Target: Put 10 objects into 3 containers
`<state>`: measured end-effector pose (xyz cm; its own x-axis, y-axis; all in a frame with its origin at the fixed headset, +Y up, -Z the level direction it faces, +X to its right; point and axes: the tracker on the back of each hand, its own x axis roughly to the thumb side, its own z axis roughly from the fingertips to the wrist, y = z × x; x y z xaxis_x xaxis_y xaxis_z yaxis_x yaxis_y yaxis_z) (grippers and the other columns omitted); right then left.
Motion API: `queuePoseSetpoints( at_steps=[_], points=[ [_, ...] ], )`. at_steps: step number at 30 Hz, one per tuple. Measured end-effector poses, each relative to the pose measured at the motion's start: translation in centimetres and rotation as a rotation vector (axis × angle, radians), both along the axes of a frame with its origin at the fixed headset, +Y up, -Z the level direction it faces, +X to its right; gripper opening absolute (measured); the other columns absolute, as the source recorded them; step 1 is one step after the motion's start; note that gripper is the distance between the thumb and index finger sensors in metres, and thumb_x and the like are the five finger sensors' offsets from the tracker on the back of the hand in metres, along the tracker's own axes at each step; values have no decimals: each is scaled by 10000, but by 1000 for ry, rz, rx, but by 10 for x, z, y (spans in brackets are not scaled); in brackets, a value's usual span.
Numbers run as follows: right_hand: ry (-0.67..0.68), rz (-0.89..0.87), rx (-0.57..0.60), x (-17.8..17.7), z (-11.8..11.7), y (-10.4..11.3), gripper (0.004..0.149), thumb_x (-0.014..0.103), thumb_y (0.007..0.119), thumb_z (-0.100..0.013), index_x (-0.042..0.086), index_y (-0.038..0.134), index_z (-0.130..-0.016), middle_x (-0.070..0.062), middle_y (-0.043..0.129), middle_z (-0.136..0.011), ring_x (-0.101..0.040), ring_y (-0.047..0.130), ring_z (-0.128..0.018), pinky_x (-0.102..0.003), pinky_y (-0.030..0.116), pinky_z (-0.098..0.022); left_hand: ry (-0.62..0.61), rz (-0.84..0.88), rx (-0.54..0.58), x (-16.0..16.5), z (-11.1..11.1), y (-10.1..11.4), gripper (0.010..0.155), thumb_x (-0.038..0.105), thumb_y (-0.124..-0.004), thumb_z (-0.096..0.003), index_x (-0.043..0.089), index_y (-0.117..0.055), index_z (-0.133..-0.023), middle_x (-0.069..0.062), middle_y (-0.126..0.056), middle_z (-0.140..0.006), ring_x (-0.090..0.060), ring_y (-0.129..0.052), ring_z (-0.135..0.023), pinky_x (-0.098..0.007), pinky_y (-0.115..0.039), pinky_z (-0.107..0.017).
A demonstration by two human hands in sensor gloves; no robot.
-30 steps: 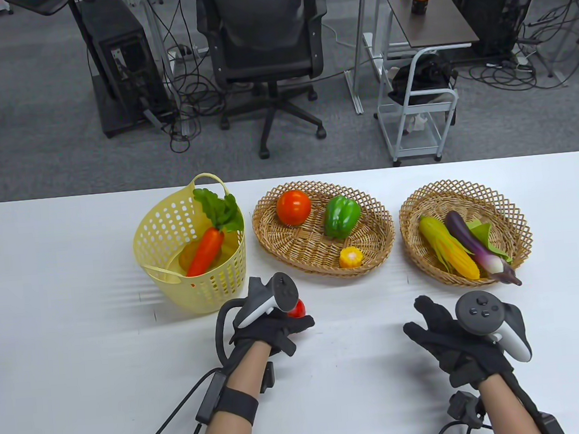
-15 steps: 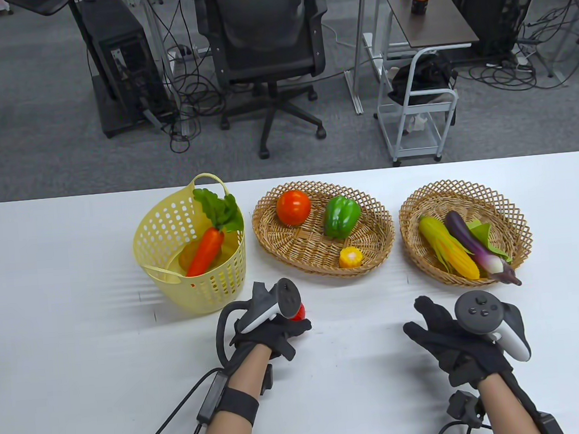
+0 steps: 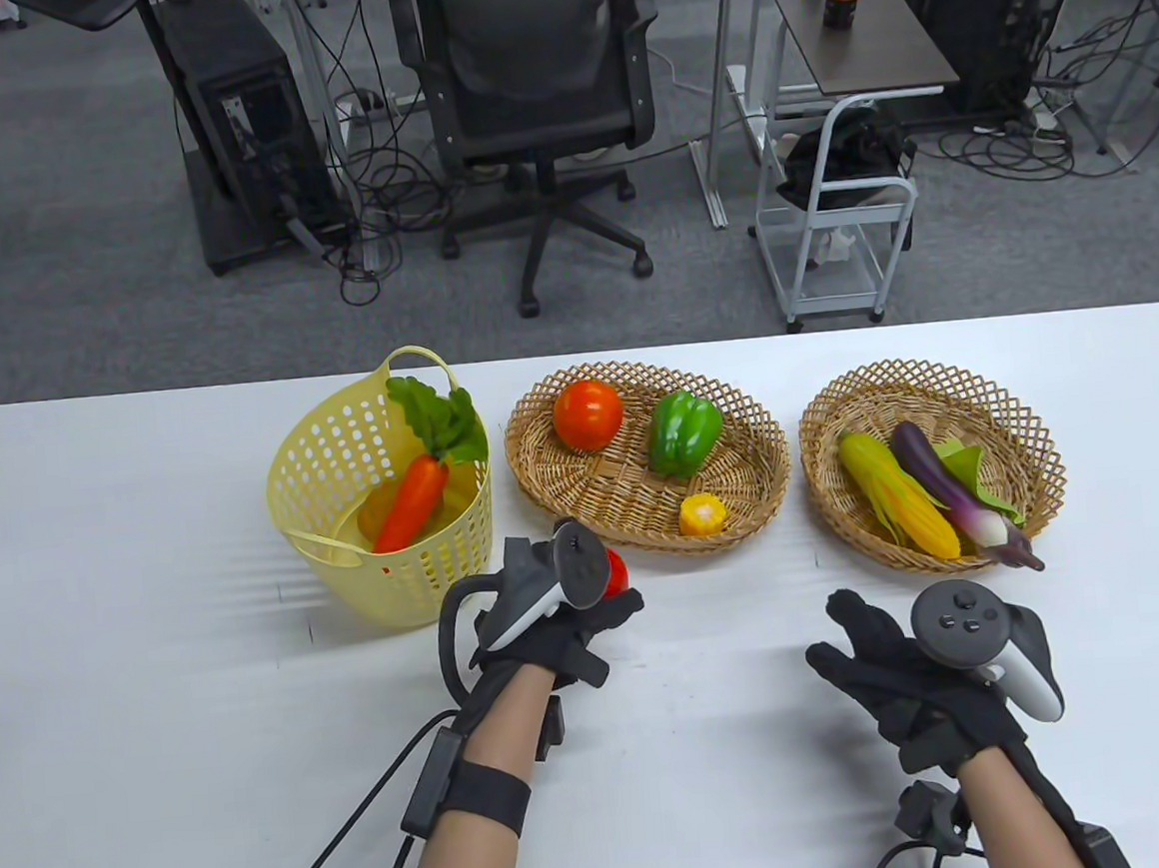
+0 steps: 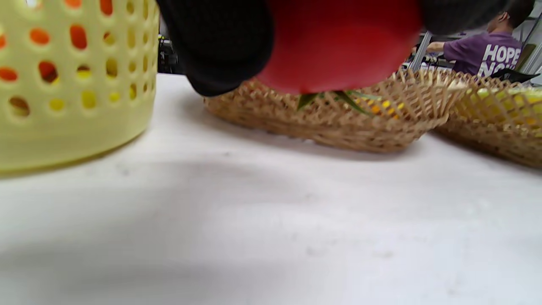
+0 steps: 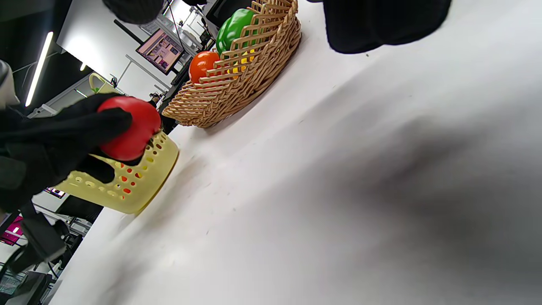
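The left hand (image 3: 555, 636) has moved up and toward the middle basket (image 3: 739, 421) since the earlier frame, carrying a red fruit (image 3: 615, 571). Its fingers (image 5: 84, 123) are wrapped around the fruit, which is clear of the bench (image 3: 101, 592) and just short of the middle basket's near rim, beside the yellow basket (image 3: 340, 453). The right hand (image 3: 909, 679) has not shifted; it rests low over the bench in front of the right basket (image 3: 1030, 429), fingers spread and holding nothing.
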<state>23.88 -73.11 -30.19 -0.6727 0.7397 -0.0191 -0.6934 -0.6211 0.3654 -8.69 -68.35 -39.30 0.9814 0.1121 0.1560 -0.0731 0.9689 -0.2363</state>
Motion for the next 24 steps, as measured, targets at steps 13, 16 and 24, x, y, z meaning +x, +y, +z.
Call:
queuePoseSetpoints(
  at_steps=[13,16,24],
  points=[
    [16,17,-16,-1,0,-2,806,556,543,-615,63,166,-1129,-345,206,-1144,-587,574,-918,-629,592,-642,-17,22,43,49,-29,52,972,738,-673,-535,172,-243,-1197,-195,-546,-1170,-346,-849,-947,-258,-870,-477],
    [13,-12,20,-1,1,1,802,555,546,-614,65,177,-1131,-340,230,-1146,-583,584,-913,-623,596,-642,15,50,52,55,-42,53,971,748,-653,-545,171,-228,-1200,-185,-538,-1176,-333,-846,-959,-247,-873,-488],
    [28,1,10,-3,1,0,802,556,544,-613,64,179,-1131,-339,236,-1146,-578,588,-913,-621,600,-640,135,25,30,52,-73,20,974,759,-602,-577,133,-186,-1194,-191,-507,-1178,-330,-824,-984,-226,-877,-507]
  ],
)
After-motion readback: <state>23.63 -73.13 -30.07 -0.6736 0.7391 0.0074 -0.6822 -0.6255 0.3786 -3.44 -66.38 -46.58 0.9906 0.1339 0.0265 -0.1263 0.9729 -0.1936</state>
